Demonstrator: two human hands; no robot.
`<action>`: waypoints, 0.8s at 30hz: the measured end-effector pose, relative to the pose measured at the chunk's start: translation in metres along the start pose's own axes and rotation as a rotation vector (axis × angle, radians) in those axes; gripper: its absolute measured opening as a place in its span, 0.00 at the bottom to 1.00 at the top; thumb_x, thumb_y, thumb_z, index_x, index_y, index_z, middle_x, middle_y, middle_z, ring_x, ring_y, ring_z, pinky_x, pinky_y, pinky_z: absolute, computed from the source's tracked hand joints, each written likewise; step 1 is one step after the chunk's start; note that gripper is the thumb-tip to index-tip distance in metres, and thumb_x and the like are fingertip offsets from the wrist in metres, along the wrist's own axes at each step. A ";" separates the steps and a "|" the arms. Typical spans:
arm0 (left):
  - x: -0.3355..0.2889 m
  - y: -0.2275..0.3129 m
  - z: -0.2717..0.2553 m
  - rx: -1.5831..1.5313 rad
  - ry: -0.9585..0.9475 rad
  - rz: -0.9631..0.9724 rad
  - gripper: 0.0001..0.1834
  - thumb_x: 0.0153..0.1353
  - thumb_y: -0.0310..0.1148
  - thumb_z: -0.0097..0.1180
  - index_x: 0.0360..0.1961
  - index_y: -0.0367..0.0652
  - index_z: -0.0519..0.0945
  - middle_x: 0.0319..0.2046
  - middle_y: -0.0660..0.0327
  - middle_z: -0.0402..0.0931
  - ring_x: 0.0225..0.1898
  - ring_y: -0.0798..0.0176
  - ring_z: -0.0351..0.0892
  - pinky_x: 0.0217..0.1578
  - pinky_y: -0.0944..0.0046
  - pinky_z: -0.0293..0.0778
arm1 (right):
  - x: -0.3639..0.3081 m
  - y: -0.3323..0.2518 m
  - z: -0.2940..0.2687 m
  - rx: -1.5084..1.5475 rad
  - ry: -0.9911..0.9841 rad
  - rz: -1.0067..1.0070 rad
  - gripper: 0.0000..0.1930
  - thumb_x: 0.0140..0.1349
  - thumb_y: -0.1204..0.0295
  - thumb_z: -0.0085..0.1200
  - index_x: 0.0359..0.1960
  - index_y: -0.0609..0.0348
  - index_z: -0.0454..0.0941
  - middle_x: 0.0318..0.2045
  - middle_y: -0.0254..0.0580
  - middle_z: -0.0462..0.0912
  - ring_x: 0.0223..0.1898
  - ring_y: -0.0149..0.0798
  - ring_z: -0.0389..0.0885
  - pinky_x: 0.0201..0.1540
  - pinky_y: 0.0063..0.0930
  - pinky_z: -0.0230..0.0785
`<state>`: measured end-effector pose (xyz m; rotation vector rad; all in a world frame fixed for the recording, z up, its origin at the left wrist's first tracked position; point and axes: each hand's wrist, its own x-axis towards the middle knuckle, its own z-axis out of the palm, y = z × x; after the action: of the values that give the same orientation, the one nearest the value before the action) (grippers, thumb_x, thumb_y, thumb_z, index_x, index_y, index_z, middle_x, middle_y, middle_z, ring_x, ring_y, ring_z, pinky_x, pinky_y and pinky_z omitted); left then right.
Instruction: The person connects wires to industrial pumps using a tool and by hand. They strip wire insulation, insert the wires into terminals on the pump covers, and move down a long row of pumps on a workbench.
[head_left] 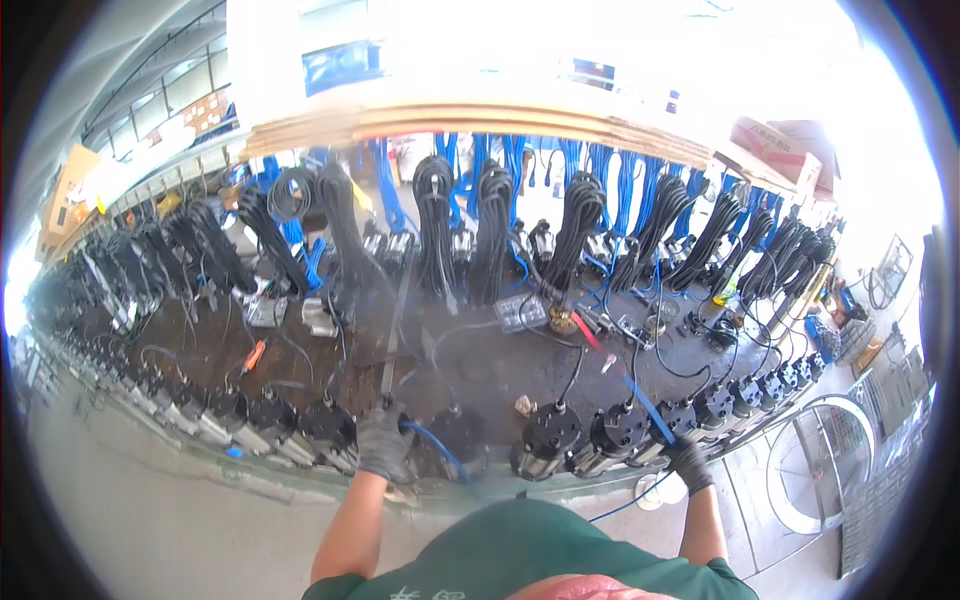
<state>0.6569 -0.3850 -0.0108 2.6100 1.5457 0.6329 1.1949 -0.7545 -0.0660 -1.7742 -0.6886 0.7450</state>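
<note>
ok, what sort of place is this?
Probably a factory assembly workshop: a long workbench lined along its near edge with similar black-topped metal units, and many coiled black cable bundles hanging above it.

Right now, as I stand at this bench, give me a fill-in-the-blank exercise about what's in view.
1. The left hand and the right hand both wear dark ____.
2. The long blue strip slants down across the bench to the person's ____ hand.
3. The thick cable coils hanging in front of the blue cables are ____ in colour.
4. The person's shirt is ____ in colour.

Missing words: gloves; right; black; green.
</note>
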 end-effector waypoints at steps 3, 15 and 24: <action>-0.019 0.011 -0.002 -0.031 0.000 -0.173 0.27 0.54 0.48 0.67 0.54 0.52 0.80 0.52 0.49 0.75 0.54 0.45 0.75 0.54 0.47 0.69 | 0.041 -0.018 -0.055 -0.197 0.278 -0.152 0.08 0.65 0.75 0.55 0.44 0.61 0.78 0.31 0.35 0.81 0.29 0.30 0.77 0.34 0.26 0.72; -0.135 0.141 0.038 -0.167 0.105 0.005 0.23 0.52 0.30 0.63 0.53 0.50 0.81 0.57 0.52 0.71 0.56 0.43 0.72 0.55 0.47 0.70 | 0.143 -0.024 -0.067 -0.440 0.356 -0.646 0.12 0.67 0.76 0.54 0.50 0.61 0.81 0.56 0.49 0.77 0.55 0.46 0.78 0.58 0.34 0.72; -0.058 0.187 0.027 -0.001 0.275 -0.240 0.30 0.62 0.44 0.60 0.67 0.62 0.71 0.68 0.45 0.59 0.64 0.37 0.63 0.62 0.39 0.62 | 0.131 -0.031 -0.034 -0.316 0.163 -0.501 0.20 0.69 0.75 0.52 0.62 0.56 0.73 0.53 0.49 0.80 0.52 0.38 0.79 0.54 0.31 0.71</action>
<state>0.7981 -0.5234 -0.0097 2.3611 1.8920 0.9991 1.3017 -0.6673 -0.0490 -1.8066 -1.1290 0.1556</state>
